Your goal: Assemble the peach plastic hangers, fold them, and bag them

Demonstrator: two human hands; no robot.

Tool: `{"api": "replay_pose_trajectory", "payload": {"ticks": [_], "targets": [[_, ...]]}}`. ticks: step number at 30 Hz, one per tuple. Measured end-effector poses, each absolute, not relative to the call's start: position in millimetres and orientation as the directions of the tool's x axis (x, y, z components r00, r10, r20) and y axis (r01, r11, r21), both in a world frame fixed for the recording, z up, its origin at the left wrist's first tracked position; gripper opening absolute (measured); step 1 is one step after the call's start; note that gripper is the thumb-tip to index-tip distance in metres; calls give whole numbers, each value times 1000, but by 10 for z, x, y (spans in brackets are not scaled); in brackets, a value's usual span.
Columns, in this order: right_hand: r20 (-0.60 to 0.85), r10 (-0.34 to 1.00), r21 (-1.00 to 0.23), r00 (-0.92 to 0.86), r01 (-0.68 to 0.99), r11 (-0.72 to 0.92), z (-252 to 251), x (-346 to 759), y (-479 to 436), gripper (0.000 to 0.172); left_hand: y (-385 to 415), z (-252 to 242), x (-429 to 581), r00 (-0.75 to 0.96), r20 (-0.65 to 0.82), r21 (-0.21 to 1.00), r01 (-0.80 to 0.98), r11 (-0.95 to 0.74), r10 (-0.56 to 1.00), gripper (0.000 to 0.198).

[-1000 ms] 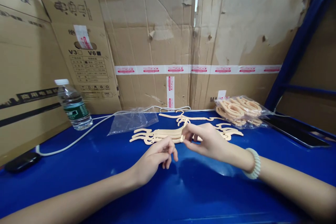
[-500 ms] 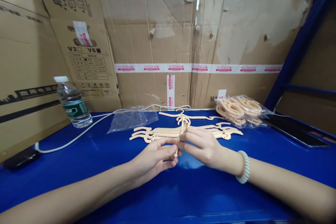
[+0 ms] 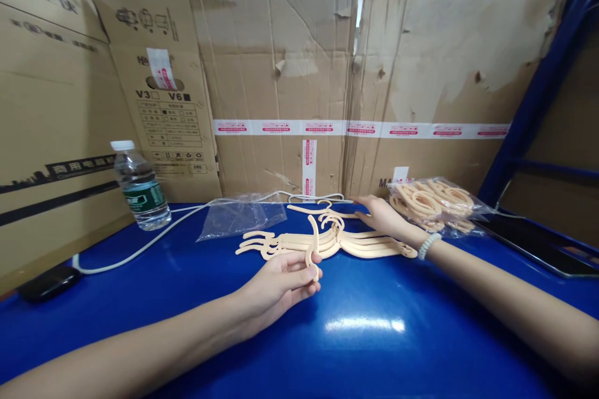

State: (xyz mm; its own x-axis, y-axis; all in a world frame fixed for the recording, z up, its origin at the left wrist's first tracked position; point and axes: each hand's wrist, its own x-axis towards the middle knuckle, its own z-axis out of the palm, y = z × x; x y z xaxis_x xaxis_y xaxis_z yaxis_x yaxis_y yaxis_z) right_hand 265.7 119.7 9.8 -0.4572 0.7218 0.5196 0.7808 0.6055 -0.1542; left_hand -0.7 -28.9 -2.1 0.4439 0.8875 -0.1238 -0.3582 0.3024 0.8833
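My left hand (image 3: pixel 287 277) is closed around a loose beige curved hanger piece (image 3: pixel 314 243), held upright with a hooked lower end. My right hand (image 3: pixel 381 215) reaches to the back of the table, fingers stretched and apart, at the right end of a beige clothes hanger (image 3: pixel 304 210). That end is hidden by the hand, and the thumb seems to touch it. Between the hands and the back lies a stack of beige hangers (image 3: pixel 369 246), their hooks bunched in the middle and partly behind the left hand's piece.
A clear bag of beige parts (image 3: pixel 430 199) lies right of my right hand, with a dark tablet-like slab (image 3: pixel 538 246) beside it. An empty plastic bag (image 3: pixel 243 218), a water bottle (image 3: pixel 143 190), a white cable (image 3: pixel 140 249) and a black object (image 3: pixel 49 282) are leftward. Cardboard (image 3: pixel 281 87) walls the back.
My right hand has let go of the piece and moved right and away to the rear hanger. The left hand keeps the piece. The view has tilted up slightly.
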Motion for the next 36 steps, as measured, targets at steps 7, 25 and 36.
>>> {"api": "replay_pose_trajectory", "payload": {"ticks": [7, 25, 36], "targets": [[378, 800, -190, -466, 807, 560, 131, 2682, 1239, 13, -250, 44, -67, 417, -117, 865, -403, 298, 902, 26], [585, 465, 242, -664, 691, 681, 547, 2816, 158, 16, -115, 101, -391, 79, -61, 884, -460, 91, 995, 16], [702, 490, 28, -517, 707, 706, 259, 2908, 145, 9, -87, 26, -413, 167, 65, 898, -439, 15, 984, 26]]}}
